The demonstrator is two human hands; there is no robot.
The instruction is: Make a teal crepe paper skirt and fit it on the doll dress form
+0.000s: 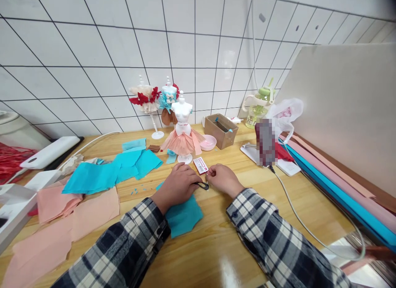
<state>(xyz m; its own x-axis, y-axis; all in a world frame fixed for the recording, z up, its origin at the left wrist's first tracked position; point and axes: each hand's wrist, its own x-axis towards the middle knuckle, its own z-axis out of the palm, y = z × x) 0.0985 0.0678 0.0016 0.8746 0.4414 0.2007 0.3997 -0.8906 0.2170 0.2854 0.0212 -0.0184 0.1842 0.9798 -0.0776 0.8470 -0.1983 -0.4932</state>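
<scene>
My left hand (181,184) is closed with its fingers curled down. A tool with a black loop (203,185), perhaps the handle of small scissors, sticks out beneath its fingertips; the rest is hidden. A teal crepe-like sheet (185,218) lies under that hand. My right hand (223,180) is pinched by the lower corner of a small white and red packet (201,166) with a barcode; whatever its fingers grip is too small to make out. Just beyond the hands stands a white mini dress form (182,112) wearing a peach skirt (182,142).
Two more dressed forms, one with a red-flowered dress (145,97), stand behind. A pink dish (208,142) adjoins a cardboard box (220,130). Turquoise sheets (93,175) and peach sheets (93,213) lie left. A cable (297,216) and coloured rolls (343,195) are at right.
</scene>
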